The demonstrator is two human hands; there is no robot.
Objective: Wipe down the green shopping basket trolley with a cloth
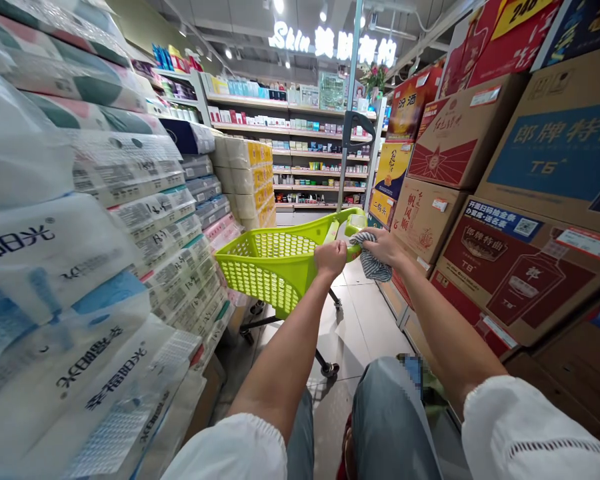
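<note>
A bright green shopping cart point(267, 267) with a perforated plastic basket stands in front of me, turned toward the left. My left hand point(331, 259) is closed in a fist round the near end of its handle. At the handle's other side, my right hand point(380, 245) grips a grey-and-white striped cloth point(375, 263), which hangs down beside the cart. The fingers of that hand are partly hidden by the cloth, which lies against the handle's edge. No goods show in the visible part of the basket.
Tall stacks of wrapped tissue packs point(165, 247) line the left side. Cardboard cartons point(510, 260) rise on the right. Shelves point(290, 127) of small boxes cross the far end. A grey upright pole with a black handle point(357, 130) stands beyond the cart on the tiled floor point(363, 313).
</note>
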